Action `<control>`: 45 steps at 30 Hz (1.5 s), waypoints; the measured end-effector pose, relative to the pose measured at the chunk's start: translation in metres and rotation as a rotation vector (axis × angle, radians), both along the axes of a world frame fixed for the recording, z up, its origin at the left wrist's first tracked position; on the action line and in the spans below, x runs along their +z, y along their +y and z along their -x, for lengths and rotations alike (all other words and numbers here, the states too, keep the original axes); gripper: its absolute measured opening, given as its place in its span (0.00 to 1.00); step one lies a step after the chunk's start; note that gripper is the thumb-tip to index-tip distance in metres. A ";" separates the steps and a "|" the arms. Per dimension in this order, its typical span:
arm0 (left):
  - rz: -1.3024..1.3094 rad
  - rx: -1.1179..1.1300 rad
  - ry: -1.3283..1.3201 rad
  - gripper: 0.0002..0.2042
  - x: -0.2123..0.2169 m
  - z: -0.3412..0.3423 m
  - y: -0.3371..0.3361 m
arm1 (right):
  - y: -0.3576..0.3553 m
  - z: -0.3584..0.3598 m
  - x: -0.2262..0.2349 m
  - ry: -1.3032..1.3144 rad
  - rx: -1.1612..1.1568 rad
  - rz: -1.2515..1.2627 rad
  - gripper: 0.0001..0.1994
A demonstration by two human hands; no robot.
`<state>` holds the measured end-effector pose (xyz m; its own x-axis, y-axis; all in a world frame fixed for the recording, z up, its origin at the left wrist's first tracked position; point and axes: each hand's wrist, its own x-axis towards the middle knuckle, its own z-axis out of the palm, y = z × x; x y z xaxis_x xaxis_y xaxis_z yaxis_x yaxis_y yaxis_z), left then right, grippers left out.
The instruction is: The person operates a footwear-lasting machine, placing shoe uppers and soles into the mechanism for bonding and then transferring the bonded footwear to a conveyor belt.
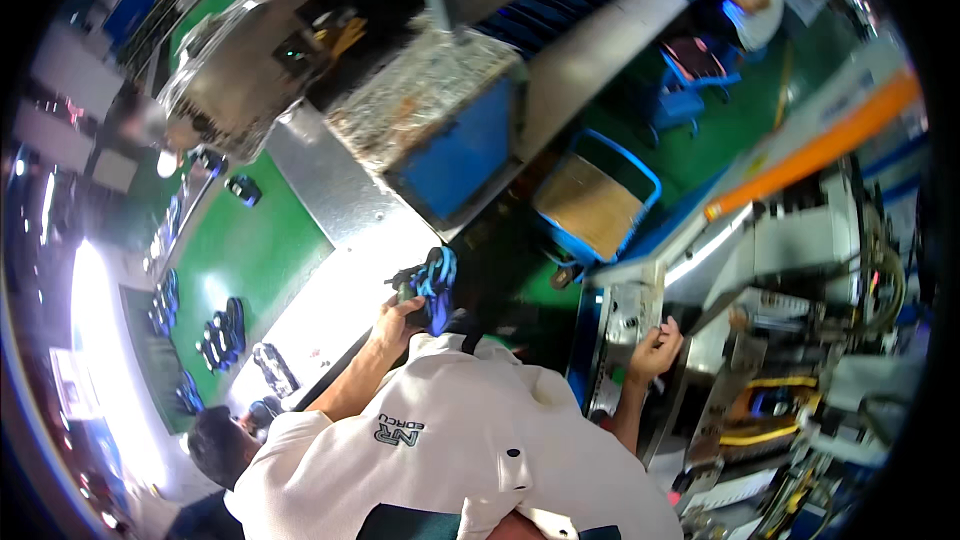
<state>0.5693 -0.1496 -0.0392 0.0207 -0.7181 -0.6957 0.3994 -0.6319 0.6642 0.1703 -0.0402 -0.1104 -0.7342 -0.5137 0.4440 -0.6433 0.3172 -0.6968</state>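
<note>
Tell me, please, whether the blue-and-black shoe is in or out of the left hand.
In: the left hand grips the shoe by one side.

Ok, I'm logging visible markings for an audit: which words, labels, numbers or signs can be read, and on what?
White shirt: dark lettering on the chest, legible, but I won't copy it out.
White-and-orange panel: bluish marks, too blurred to read.
Blue item in the left hand: no text readable.
</note>
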 end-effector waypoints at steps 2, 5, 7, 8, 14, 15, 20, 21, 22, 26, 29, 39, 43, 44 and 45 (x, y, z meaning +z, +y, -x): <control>-0.066 0.069 -0.118 0.13 -0.048 -0.046 -0.020 | -0.038 -0.002 0.028 -0.049 0.047 0.028 0.11; -0.091 0.184 -0.236 0.14 -0.058 -0.100 -0.053 | -0.125 -0.023 0.091 0.015 0.234 0.141 0.09; -0.087 0.337 -0.295 0.13 -0.083 -0.152 -0.073 | -0.189 -0.058 0.141 0.080 0.435 0.242 0.08; -0.066 0.411 -0.314 0.13 -0.098 -0.177 -0.083 | -0.221 -0.087 0.174 0.082 0.527 0.264 0.07; 0.128 0.657 -0.328 0.07 -0.178 -0.342 -0.179 | -0.374 -0.223 0.273 0.347 0.807 0.288 0.06; 0.132 0.630 -0.399 0.08 -0.169 -0.358 -0.208 | -0.384 -0.231 0.268 0.374 0.785 0.209 0.06; 0.159 0.657 -0.485 0.17 -0.234 -0.479 -0.323 | -0.421 -0.215 0.188 0.419 0.651 -0.099 0.10; 0.263 0.629 -0.626 0.24 -0.247 -0.501 -0.344 | -0.422 -0.205 0.170 0.471 0.635 -0.121 0.13; 0.263 0.576 -0.949 0.30 -0.239 -0.507 -0.363 | -0.420 -0.203 0.160 0.471 0.623 -0.104 0.14; 0.117 0.189 -1.166 0.33 -0.258 -0.531 -0.396 | -0.414 -0.136 0.100 0.088 0.531 -0.150 0.17; -0.027 0.037 -1.314 0.34 -0.226 -0.497 -0.396 | -0.388 -0.056 0.064 -0.403 0.480 -0.029 0.19; 0.474 0.717 -1.221 0.20 -0.195 -0.693 -0.314 | -0.405 -0.215 0.145 0.387 0.654 0.012 0.11; 1.091 0.728 -1.527 0.17 0.041 -0.797 -0.370 | -0.419 -0.217 0.159 0.451 0.624 -0.026 0.16; 1.186 0.545 -1.455 0.19 0.085 -0.683 -0.430 | -0.404 -0.203 0.168 0.438 0.542 -0.101 0.16; 1.267 0.414 -1.458 0.21 0.187 -0.580 -0.421 | -0.409 -0.194 0.174 0.424 0.530 -0.086 0.16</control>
